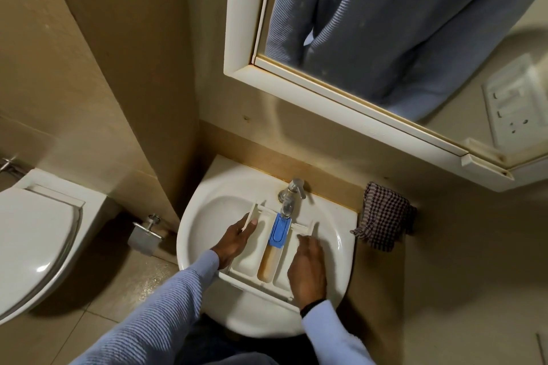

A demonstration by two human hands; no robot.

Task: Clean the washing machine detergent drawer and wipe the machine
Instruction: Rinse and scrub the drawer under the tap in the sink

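Mirror [238,24] in a white frame, up right on the beige wall, with a pale blue ribbed sweater reflected in the glass. White toilet [35,234] at the left, lid down. White sink [338,240] at centre, against the wall below the mirror. Detergent drawer [252,249] inside the sink bowl, lying lengthwise away from the person, front panel at the near rim. Three compartments side by side, the narrow middle one stained brownish at its near end. Checked cloth [384,216] bunched on the ledge just right of the sink, apart from both hands. Left hand [234,241] at the drawer's left wall, thumb inside, fingers outside, pinching that wall. Right hand [307,267] palm down over the right compartment, fingers blurred toward the far end; cannot tell whether spread flat or curled on the drawer. White socket plate [516,104] on the wall at far right. Paper holder [145,234] low between toilet and sink. Blue insert [279,230] in the far half of the middle compartment. Chrome tap [292,195] at the back rim, spout end just over the insert.
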